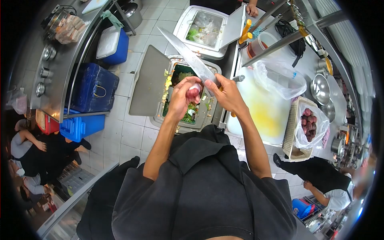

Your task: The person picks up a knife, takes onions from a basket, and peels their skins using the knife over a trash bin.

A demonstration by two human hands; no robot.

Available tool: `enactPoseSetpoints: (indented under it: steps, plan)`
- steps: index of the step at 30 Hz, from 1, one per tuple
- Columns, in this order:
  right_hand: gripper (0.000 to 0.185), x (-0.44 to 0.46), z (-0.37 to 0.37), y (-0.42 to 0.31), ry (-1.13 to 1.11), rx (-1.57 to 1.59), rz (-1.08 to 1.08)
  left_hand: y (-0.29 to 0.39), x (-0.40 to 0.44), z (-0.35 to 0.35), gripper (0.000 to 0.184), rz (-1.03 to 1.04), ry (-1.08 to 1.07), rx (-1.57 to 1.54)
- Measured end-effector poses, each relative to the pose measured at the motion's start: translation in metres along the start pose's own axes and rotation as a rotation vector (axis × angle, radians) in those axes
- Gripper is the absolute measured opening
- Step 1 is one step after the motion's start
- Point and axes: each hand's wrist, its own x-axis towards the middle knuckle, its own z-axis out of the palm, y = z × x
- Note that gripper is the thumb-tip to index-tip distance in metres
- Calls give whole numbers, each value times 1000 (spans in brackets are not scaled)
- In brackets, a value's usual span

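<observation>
My left hand is closed around a red onion, whose reddish-purple side shows between the fingers. In my right hand is a large kitchen knife, its long, broad blade pointing up and to the left. The lower part of the blade is close to the onion; whether they touch I cannot tell. Below both hands stands an open waste bin with vegetable scraps in it and along its rim. Its grey lid is swung out to the left.
A second bin holds plastic and greens. On the right are a yellow-stained cutting board, a plastic bag and a basket with bagged red onions. Blue coolers stand left. Other people are around.
</observation>
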Motion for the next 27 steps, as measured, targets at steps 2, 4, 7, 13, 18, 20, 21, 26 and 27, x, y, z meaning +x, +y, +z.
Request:
enactPoseSetpoints:
  steps: [2,4,7,13,18,20,21,26,27]
  plan:
    - [54,-2,-1,-4,21,18,6,-2,1,6,22,48,113,-76]
    - [57,-3,4,0,44,-54,-53,-6,3,8,21,56,151,-66]
    - [63,-3,5,0,66,-159,-146,-10,4,12,23,61,238,-32]
    - [67,1,-1,-2,31,-245,-222,-7,4,15,37,71,262,133]
    - [64,0,-4,-7,21,-242,-251,-5,4,16,40,93,317,238]
    - [59,-1,-4,-7,22,-261,-262,-4,4,17,41,95,325,261]
    - [59,-1,-5,-7,22,-261,-261,-5,4,17,41,94,324,260]
    - [50,1,-10,-2,-88,-128,-148,0,2,4,39,-56,44,-4]
    - [50,1,-10,-2,-89,-128,-148,0,3,1,39,-55,45,-4]
